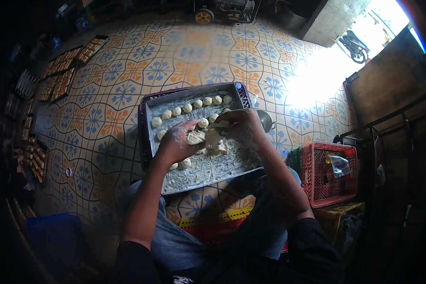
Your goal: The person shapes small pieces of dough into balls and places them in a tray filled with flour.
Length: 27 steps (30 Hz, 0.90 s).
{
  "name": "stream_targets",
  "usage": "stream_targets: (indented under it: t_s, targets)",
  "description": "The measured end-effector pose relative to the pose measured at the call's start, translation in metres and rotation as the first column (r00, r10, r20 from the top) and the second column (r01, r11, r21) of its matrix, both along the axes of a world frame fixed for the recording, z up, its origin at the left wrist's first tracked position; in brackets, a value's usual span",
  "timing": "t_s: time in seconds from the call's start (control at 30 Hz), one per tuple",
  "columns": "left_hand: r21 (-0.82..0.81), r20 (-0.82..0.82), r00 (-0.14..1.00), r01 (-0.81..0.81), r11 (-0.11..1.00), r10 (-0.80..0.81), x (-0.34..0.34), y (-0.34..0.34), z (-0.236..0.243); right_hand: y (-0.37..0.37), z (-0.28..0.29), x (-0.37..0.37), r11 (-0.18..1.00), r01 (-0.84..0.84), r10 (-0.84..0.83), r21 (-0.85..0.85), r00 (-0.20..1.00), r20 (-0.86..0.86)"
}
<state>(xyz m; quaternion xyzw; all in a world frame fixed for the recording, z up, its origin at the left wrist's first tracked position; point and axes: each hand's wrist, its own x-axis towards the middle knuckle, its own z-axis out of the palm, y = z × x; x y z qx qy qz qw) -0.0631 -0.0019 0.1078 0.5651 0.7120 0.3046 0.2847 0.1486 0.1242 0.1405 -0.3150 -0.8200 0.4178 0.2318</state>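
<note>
A lump of soft pale dough (215, 142) stretches between my hands over a floured metal tray (199, 182). My left hand (176, 143) is curled round the dough's left part. At the other side my right hand (245, 127) grips the dough, its fingers partly hidden by the hand itself. Rows of small round dough balls (187, 108) lie across the far half of the tray. Close to my left wrist, a few more balls (184, 164) sit partly covered by the arm. Flour and dough scraps coat the tray's near half.
The tray rests on a dark purple crate (244, 96). A metal bowl (266, 120) stands beside it, right. Farther right is a red crate (308, 177) holding a clear bag. Trays of baked pieces (61, 64) lie on the left floor; a wheeled machine (222, 12) stands far ahead.
</note>
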Motion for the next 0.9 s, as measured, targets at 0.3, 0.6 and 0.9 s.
stream_targets:
  t_s: [0.3,0.6,0.9]
  targets:
    - [0.124,0.273,0.954,0.090,0.988,-0.121,0.025,0.017,-0.038,-0.004,-0.015,-0.010,0.999,-0.032,0.033,0.011,0.996,-0.086]
    - [0.276,0.200,0.979,-0.031,0.961,-0.026,0.026,0.020,-0.070,-0.013,0.010,-0.006,0.994,0.110,-0.110,-0.002,0.992,-0.060]
    - [0.040,0.332,0.939,-0.103,0.994,0.084,0.024,0.028,-0.098,-0.004,0.011,0.007,0.908,0.144,-0.278,-0.393,0.910,-0.308]
